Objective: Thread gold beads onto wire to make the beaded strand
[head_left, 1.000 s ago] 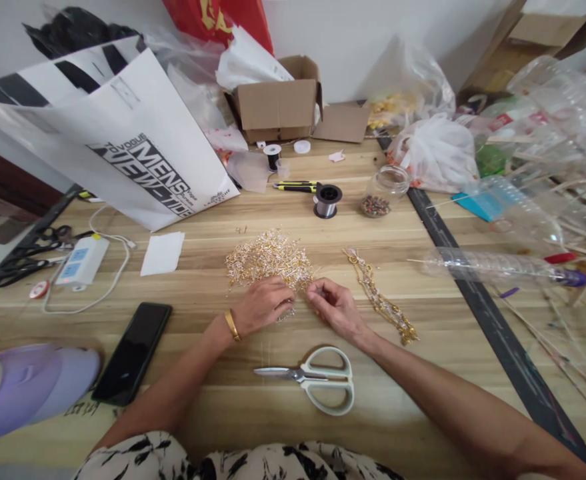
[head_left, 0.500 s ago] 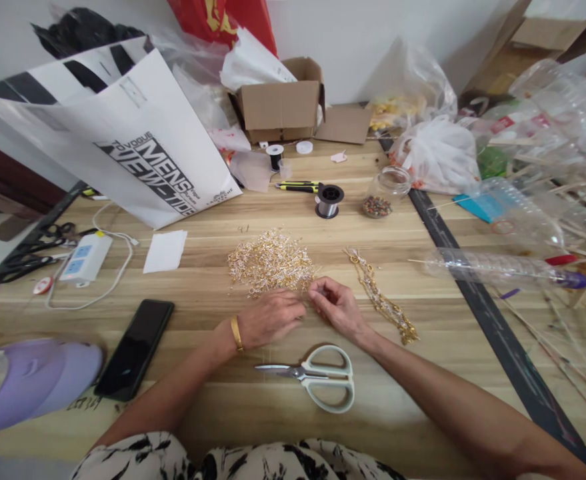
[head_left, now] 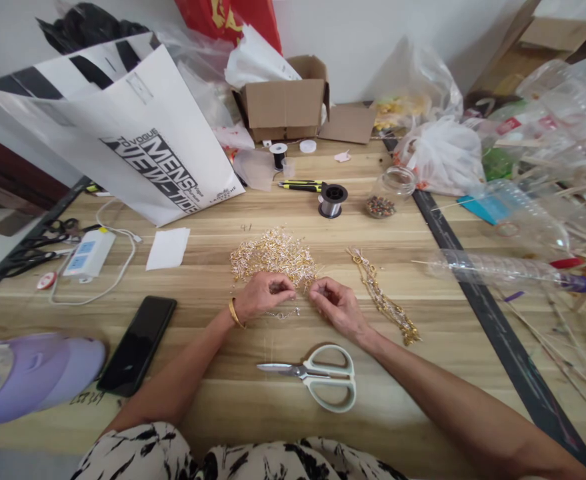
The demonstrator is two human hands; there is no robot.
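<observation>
My left hand (head_left: 267, 293) is at the near edge of a pile of small gold and silver beads (head_left: 267, 253), thumb and fingertips pinched together. Whatever lies in that pinch is too small to name. Opposite it, my right hand (head_left: 339, 305) is closed the same way, its fingertips beside the pile, and I cannot make out what they grip. A short silvery beaded strand (head_left: 283, 313) lies on the wood just below the left hand. To the right rests a bundle of gold and silver beaded strands (head_left: 385, 297). White-handled scissors (head_left: 317, 373) lie nearer my body.
Behind the pile are a wire spool (head_left: 331, 201), a yellow-black cutter (head_left: 300, 185) and a glass jar (head_left: 389, 193) of dark beads. A phone (head_left: 137, 345), a power strip (head_left: 89, 255) and a large paper bag (head_left: 137, 147) stand or lie left. Plastic bottles (head_left: 537, 207) crowd the right.
My left hand has turned and lifted a little up and left, its fingers now curled in a pinch. The short strand beneath it has come into view. The right hand stays put.
</observation>
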